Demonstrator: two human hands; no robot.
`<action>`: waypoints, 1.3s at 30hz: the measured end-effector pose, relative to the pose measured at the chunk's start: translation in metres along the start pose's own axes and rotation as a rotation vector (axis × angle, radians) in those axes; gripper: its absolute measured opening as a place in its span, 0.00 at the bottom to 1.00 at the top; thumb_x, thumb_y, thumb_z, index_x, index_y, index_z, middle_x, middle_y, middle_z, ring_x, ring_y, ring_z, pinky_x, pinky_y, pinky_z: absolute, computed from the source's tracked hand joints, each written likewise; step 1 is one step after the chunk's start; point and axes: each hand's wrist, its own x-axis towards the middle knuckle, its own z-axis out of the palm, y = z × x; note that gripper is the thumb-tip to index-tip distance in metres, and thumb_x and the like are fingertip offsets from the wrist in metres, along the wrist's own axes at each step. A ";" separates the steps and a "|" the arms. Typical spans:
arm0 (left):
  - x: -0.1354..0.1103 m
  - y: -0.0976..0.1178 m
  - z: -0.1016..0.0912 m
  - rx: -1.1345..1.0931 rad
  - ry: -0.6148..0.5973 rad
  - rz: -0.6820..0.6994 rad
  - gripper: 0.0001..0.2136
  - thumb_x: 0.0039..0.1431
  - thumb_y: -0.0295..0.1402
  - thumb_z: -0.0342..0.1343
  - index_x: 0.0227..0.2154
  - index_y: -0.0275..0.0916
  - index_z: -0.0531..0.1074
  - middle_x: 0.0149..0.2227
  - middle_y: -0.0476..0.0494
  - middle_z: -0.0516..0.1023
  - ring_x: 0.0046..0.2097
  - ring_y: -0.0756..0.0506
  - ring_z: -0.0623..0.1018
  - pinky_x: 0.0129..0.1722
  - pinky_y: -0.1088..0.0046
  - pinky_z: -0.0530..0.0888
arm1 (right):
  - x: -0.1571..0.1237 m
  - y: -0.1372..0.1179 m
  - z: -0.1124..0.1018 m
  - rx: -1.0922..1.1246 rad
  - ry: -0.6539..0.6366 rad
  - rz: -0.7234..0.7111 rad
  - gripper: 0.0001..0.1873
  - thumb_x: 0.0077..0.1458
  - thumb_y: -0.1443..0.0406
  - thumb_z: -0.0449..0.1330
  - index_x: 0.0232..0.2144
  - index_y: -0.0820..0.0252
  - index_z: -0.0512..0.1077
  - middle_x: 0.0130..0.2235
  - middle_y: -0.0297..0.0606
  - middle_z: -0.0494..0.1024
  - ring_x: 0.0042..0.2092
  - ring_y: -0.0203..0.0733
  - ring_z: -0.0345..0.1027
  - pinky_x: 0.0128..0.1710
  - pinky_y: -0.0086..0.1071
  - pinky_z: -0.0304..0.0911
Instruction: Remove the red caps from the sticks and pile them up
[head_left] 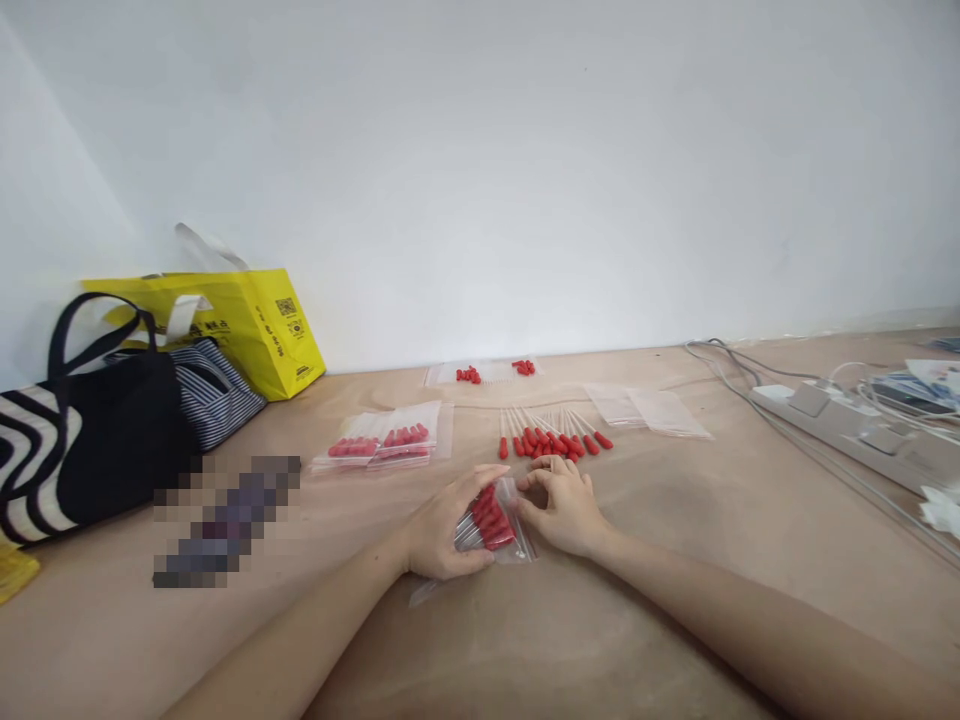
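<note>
The left grip (448,525) is closed around a clear bag (506,525) at its 9 o'clock side, thumb below and fingers above. The right grip (562,508) is narrow, thumb and fingertips at the bag's 3 o'clock edge; whether they pinch the film cannot be told. Red-tipped sticks (491,515) lie inside the bag, tips toward 3 o'clock.

Positions are relative to this bag, with 12 o'clock toward the wall (480,180):

- 1 o'clock, just beyond the right fingers: loose sticks (551,440), red ends toward the person.
- 2 o'clock: flat bags (649,410), overlapping.
- 10 o'clock: filled bags (382,440), stacked.
- 12 o'clock, near the wall: two red-tipped groups (469,376) on clear film.
- Between 2 and 3 o'clock: power strip (847,430) on the table (750,510).
- 9 o'clock: black tote (127,450).
</note>
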 end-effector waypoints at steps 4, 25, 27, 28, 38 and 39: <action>-0.001 -0.002 0.005 -0.032 0.037 -0.016 0.38 0.41 0.30 0.56 0.57 0.42 0.46 0.55 0.40 0.60 0.54 0.41 0.63 0.54 0.60 0.58 | 0.001 0.001 0.000 0.030 -0.029 0.010 0.13 0.43 0.55 0.59 0.31 0.54 0.72 0.45 0.40 0.67 0.47 0.47 0.56 0.43 0.43 0.48; 0.028 -0.013 0.007 0.124 0.107 0.054 0.13 0.57 0.28 0.43 0.40 0.44 0.71 0.46 0.44 0.66 0.47 0.48 0.68 0.47 0.71 0.65 | -0.002 0.004 -0.001 0.204 -0.093 -0.074 0.06 0.46 0.63 0.56 0.21 0.57 0.71 0.38 0.34 0.71 0.43 0.43 0.59 0.45 0.43 0.46; 0.030 -0.013 0.007 0.134 0.098 0.088 0.13 0.58 0.28 0.43 0.39 0.44 0.71 0.46 0.44 0.67 0.47 0.48 0.68 0.47 0.71 0.65 | -0.001 0.004 0.000 0.214 -0.098 -0.079 0.07 0.46 0.62 0.57 0.21 0.57 0.70 0.38 0.35 0.71 0.43 0.43 0.59 0.46 0.43 0.46; 0.031 -0.013 0.008 0.137 0.096 0.095 0.12 0.58 0.29 0.43 0.39 0.44 0.72 0.46 0.44 0.67 0.47 0.48 0.68 0.47 0.71 0.65 | -0.001 0.004 0.000 0.222 -0.099 -0.082 0.07 0.46 0.62 0.57 0.21 0.57 0.70 0.38 0.35 0.71 0.43 0.43 0.59 0.46 0.43 0.46; 0.031 -0.009 0.008 0.198 0.055 0.126 0.11 0.58 0.28 0.42 0.29 0.41 0.70 0.44 0.45 0.69 0.45 0.48 0.68 0.46 0.72 0.65 | -0.002 0.003 0.000 0.238 -0.119 -0.098 0.09 0.45 0.60 0.58 0.19 0.58 0.68 0.37 0.33 0.71 0.42 0.42 0.60 0.45 0.42 0.46; 0.031 -0.008 0.008 0.214 0.047 0.127 0.12 0.58 0.28 0.41 0.28 0.40 0.69 0.45 0.44 0.68 0.45 0.48 0.68 0.45 0.72 0.65 | -0.002 0.003 0.000 0.234 -0.121 -0.102 0.09 0.45 0.60 0.58 0.19 0.58 0.68 0.37 0.33 0.71 0.42 0.42 0.60 0.44 0.41 0.46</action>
